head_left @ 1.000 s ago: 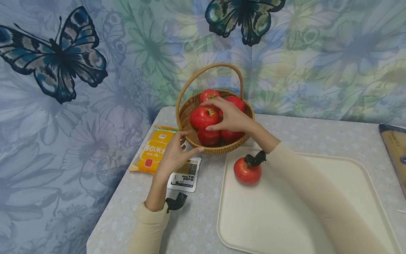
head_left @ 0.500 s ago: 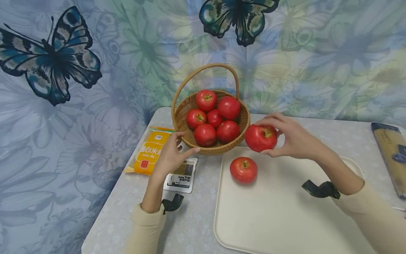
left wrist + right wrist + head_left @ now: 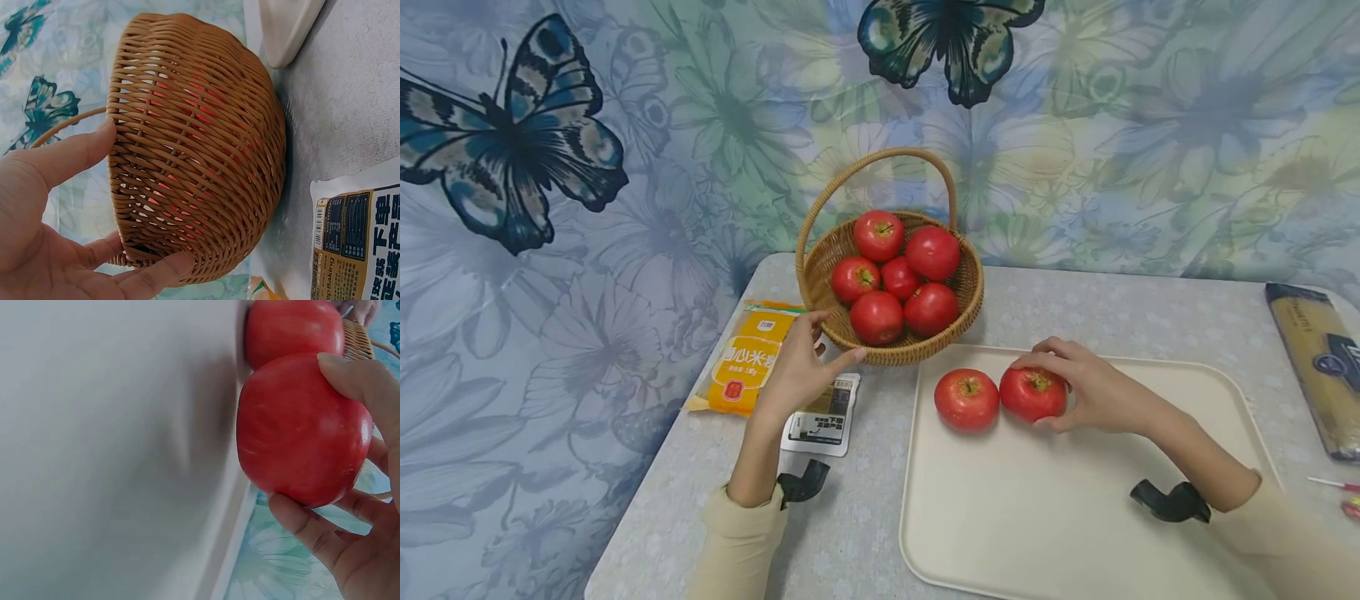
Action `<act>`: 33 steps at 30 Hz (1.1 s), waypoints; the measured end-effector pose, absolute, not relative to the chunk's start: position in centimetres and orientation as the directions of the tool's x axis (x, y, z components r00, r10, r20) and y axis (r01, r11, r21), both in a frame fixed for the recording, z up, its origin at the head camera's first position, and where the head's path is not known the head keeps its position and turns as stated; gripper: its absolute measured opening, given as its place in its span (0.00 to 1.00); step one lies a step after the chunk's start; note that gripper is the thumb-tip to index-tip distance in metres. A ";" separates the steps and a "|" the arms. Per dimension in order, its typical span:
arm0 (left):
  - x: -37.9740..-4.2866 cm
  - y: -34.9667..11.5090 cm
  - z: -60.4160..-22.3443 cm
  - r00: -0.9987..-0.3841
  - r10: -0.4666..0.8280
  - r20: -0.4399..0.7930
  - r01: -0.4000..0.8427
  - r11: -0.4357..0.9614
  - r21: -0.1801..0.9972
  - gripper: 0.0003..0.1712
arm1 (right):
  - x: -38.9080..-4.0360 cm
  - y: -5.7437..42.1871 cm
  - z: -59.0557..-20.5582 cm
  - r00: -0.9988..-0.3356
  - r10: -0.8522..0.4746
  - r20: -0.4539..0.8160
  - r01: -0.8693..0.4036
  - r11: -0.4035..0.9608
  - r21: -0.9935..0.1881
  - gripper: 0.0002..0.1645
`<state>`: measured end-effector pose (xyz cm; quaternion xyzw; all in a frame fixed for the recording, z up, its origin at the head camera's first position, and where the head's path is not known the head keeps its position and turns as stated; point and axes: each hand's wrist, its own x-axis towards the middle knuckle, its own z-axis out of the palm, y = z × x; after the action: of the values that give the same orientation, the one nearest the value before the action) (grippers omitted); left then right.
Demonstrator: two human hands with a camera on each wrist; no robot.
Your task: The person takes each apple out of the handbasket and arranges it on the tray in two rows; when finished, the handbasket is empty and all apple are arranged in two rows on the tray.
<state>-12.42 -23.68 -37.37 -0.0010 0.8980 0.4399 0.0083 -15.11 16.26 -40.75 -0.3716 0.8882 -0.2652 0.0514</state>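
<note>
My right hand [image 3: 1093, 387] holds a red apple [image 3: 1033, 395] between thumb and fingers, low over the cream tray [image 3: 1037, 517]. Close on its left sits another red apple [image 3: 967, 401] on the tray; the right wrist view shows the held apple [image 3: 303, 431] overlapping it. With thumb and fingers spread along the near left rim, my left hand [image 3: 797, 367] holds the wicker basket [image 3: 917, 354]. Several red apples [image 3: 877, 317] lie inside the basket. Seen from the left wrist, its woven wall [image 3: 200, 150] lets red show through the gaps.
Left of the basket lie a yellow food packet [image 3: 745, 358] and a smaller white-edged packet [image 3: 822, 417], partly behind the left hand. A brown package [image 3: 1315, 367] lies at the table's right side. A patterned cloth [image 3: 1112, 167] with butterflies hangs behind the table.
My right hand has taken an apple out of the basket and brought it right and down beside the apple on the tray. My left hand stays at the basket rim.
</note>
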 end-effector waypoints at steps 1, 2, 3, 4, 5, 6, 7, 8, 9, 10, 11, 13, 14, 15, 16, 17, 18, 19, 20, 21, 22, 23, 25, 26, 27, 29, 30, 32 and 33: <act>-12.4 -23.7 -37.4 -1.000 0.005 -0.017 -0.010 0.610 0.792 0.50 | -15.1 16.3 -40.9 -0.717 -0.689 0.103 -0.633 0.583 -0.509 0.41; -12.4 -23.7 -37.3 -1.000 0.006 -0.016 -0.009 0.609 0.793 0.50 | -15.0 16.3 -41.1 -0.716 -0.691 0.101 -0.635 0.584 -0.506 0.41; -12.4 -23.7 -37.3 -1.000 0.006 -0.015 -0.008 0.607 0.795 0.50 | -15.0 16.3 -41.3 -0.714 -0.693 0.100 -0.637 0.584 -0.504 0.41; -12.4 -23.7 -37.3 -1.000 0.007 -0.014 -0.007 0.606 0.795 0.50 | -15.0 16.4 -41.4 -0.712 -0.694 0.102 -0.640 0.583 -0.500 0.42; -12.4 -23.7 -37.3 -1.000 0.008 -0.011 -0.004 0.606 0.795 0.50 | -14.9 16.4 -41.6 -0.712 -0.695 0.102 -0.641 0.584 -0.498 0.42; -12.5 -23.7 -37.3 -1.000 0.010 -0.008 -0.001 0.607 0.795 0.50 | -14.9 16.4 -41.7 -0.712 -0.695 0.102 -0.641 0.584 -0.498 0.42; -12.5 -23.7 -37.3 -1.000 0.011 -0.005 0.003 0.607 0.795 0.50 | -14.9 16.5 -41.7 -0.711 -0.695 0.104 -0.643 0.584 -0.496 0.43; -12.5 -23.7 -37.3 -1.000 0.013 -0.003 0.005 0.608 0.794 0.50 | -14.9 16.5 -41.8 -0.713 -0.693 0.104 -0.640 0.584 -0.499 0.43; -12.5 -23.7 -37.2 -1.000 0.014 -0.001 0.008 0.609 0.793 0.50 | -14.9 16.6 -41.8 -0.716 -0.690 0.104 -0.636 0.585 -0.503 0.43; -12.5 -23.7 -37.2 -1.000 0.016 0.000 0.010 0.609 0.793 0.50 | -14.8 16.7 -41.9 -0.717 -0.689 0.105 -0.635 0.584 -0.507 0.43; -12.6 -23.6 -37.2 -1.000 0.017 0.002 0.012 0.610 0.793 0.50 | -14.8 16.8 -41.9 -0.721 -0.686 0.103 -0.629 0.584 -0.513 0.44; -12.5 -23.6 -37.1 -1.000 0.017 0.004 0.013 0.611 0.791 0.50 | -14.7 16.9 -41.9 -0.725 -0.682 0.099 -0.619 0.582 -0.528 0.44; -12.5 -23.5 -37.1 -1.000 0.016 0.005 0.014 0.612 0.790 0.49 | -14.7 17.0 -41.9 -0.727 -0.680 0.094 -0.613 0.581 -0.536 0.44; -12.5 -23.5 -37.0 -1.000 0.012 0.006 0.012 0.617 0.787 0.49 | -14.7 17.0 -42.0 -0.728 -0.679 0.090 -0.608 0.580 -0.542 0.44; -12.4 -23.4 -36.9 -1.000 0.007 0.007 0.010 0.626 0.780 0.49 | -14.7 17.1 -41.9 -0.729 -0.679 0.084 -0.603 0.580 -0.548 0.44; -12.2 -23.3 -36.8 -1.000 -0.002 0.010 0.007 0.641 0.768 0.49 | -14.6 17.1 -41.9 -0.731 -0.678 0.075 -0.596 0.581 -0.554 0.44; -12.1 -23.1 -36.7 -1.000 -0.013 0.017 0.004 0.658 0.753 0.49 | -14.7 17.2 -41.9 -0.730 -0.680 0.066 -0.594 0.583 -0.555 0.45; -11.9 -23.0 -36.6 -0.999 -0.027 0.027 0.001 0.677 0.736 0.49 | -14.7 17.2 -41.8 -0.727 -0.684 0.058 -0.595 0.586 -0.550 0.46; -11.8 -22.8 -36.5 -0.998 -0.042 0.042 0.001 0.696 0.718 0.49 | -14.7 17.2 -41.7 -0.725 -0.686 0.052 -0.597 0.590 -0.544 0.47; -11.6 -22.6 -36.4 -0.996 -0.059 0.063 0.002 0.714 0.700 0.48 | -14.8 17.2 -41.5 -0.724 -0.688 0.049 -0.600 0.593 -0.537 0.48; -11.4 -22.4 -36.3 -0.993 -0.076 0.089 0.006 0.729 0.684 0.48 | -14.9 17.2 -41.2 -0.718 -0.694 0.054 -0.610 0.591 -0.528 0.48; -11.2 -22.1 -36.2 -0.988 -0.091 0.122 0.014 0.742 0.670 0.47 | -15.1 17.0 -40.8 -0.713 -0.699 0.060 -0.621 0.589 -0.518 0.49; -10.9 -21.7 -36.0 -0.975 -0.107 0.193 0.046 0.755 0.654 0.45 | -15.6 16.7 -39.9 -0.704 -0.705 0.083 -0.639 0.578 -0.507 0.49; -10.9 -21.4 -35.9 -0.968 -0.108 0.226 0.068 0.757 0.650 0.44 | -16.0 16.4 -39.3 -0.698 -0.709 0.103 -0.650 0.565 -0.508 0.49; -10.8 -21.2 -35.8 -0.962 -0.102 0.252 0.090 0.756 0.648 0.43 | -16.4 16.1 -38.7 -0.688 -0.714 0.130 -0.666 0.549 -0.506 0.48; -10.9 -20.9 -35.9 -0.958 -0.085 0.274 0.116 0.759 0.641 0.42 | -17.6 15.3 -37.6 -0.666 -0.723 0.183 -0.694 0.510 -0.507 0.47; -10.9 -20.8 -36.1 -0.959 -0.071 0.274 0.126 0.759 0.638 0.41 | -18.3 14.8 -37.1 -0.651 -0.729 0.213 -0.712 0.489 -0.504 0.46; -11.0 -20.8 -36.5 -0.965 -0.050 0.258 0.129 0.764 0.632 0.40 | -19.8 13.7 -36.2 -0.619 -0.740 0.265 -0.745 0.445 -0.497 0.45; -11.1 -20.8 -36.7 -0.968 -0.044 0.247 0.125 0.766 0.630 0.39 | -20.5 13.1 -35.8 -0.609 -0.741 0.282 -0.753 0.430 -0.498 0.44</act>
<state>-11.07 -20.76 -36.71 0.0217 0.9315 0.3411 -0.1244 -20.53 13.07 -35.81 -0.4419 0.8454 -0.2997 -0.0104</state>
